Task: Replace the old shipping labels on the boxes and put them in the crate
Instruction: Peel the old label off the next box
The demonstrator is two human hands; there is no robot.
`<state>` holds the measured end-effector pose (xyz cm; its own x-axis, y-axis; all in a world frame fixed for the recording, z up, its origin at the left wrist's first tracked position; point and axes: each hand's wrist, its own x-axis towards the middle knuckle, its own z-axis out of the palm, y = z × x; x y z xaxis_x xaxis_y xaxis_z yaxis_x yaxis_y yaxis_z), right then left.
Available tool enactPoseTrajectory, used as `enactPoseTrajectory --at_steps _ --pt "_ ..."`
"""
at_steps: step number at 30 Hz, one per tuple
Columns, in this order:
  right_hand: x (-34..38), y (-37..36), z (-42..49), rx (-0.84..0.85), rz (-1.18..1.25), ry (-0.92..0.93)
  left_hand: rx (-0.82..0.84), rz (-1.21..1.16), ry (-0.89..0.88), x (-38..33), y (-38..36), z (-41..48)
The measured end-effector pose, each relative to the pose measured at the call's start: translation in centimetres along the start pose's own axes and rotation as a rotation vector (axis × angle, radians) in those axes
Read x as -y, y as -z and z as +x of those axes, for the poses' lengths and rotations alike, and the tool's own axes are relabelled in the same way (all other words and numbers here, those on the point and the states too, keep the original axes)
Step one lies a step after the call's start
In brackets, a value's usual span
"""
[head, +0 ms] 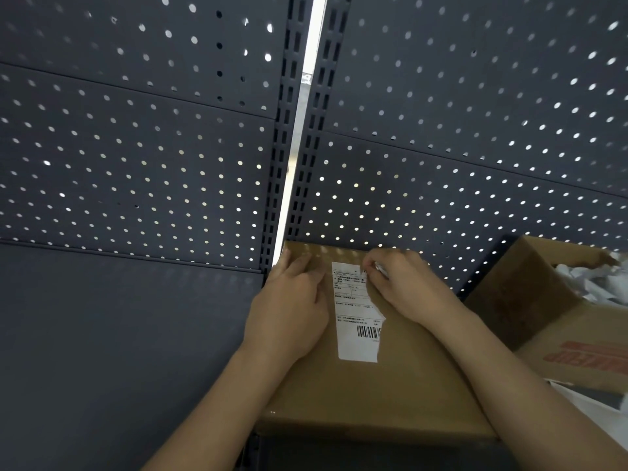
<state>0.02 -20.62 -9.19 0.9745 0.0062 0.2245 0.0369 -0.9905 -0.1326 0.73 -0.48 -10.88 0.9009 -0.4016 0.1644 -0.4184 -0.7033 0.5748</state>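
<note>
Two hands on the box (373, 396): left hand (292, 300) lies flat beside the label (356, 314); right hand (404, 287) seemingly pinches its top corner

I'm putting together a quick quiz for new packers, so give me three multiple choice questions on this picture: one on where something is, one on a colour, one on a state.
1. Where does the left hand lie?
A) on the box, left of the label
B) on the box, right of the label
C) under the box

2. What colour is the label?
A) yellow
B) white
C) red

3. What is the right hand doing?
A) hanging idle
B) lying flat on the box
C) pinching a corner of the label

Answers:
1 A: it rests flat on the cardboard beside the label.
2 B: the paper is white with black print.
3 C: its fingertips close on the far right corner.
</note>
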Motion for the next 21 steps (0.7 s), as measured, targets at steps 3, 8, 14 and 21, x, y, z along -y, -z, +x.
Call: enactPoseTrajectory --at_steps 3,8,14,21 --pt "-0.04 -0.37 -0.08 -0.010 -0.048 0.013 -0.003 -0.003 -0.003 0.06 -0.06 0.00" --pt "0.14 -0.55 0.08 0.016 -0.116 0.018 0.000 -0.007 0.004 0.07 -0.04 0.05" --pt "-0.13 -0.15 0.10 0.065 -0.053 0.016 -0.003 -0.015 0.001 0.27 -0.11 0.14" --pt "-0.38 0.09 -0.38 0.004 0.090 -0.037 0.003 -0.008 -0.001 0.07 -0.03 0.07"
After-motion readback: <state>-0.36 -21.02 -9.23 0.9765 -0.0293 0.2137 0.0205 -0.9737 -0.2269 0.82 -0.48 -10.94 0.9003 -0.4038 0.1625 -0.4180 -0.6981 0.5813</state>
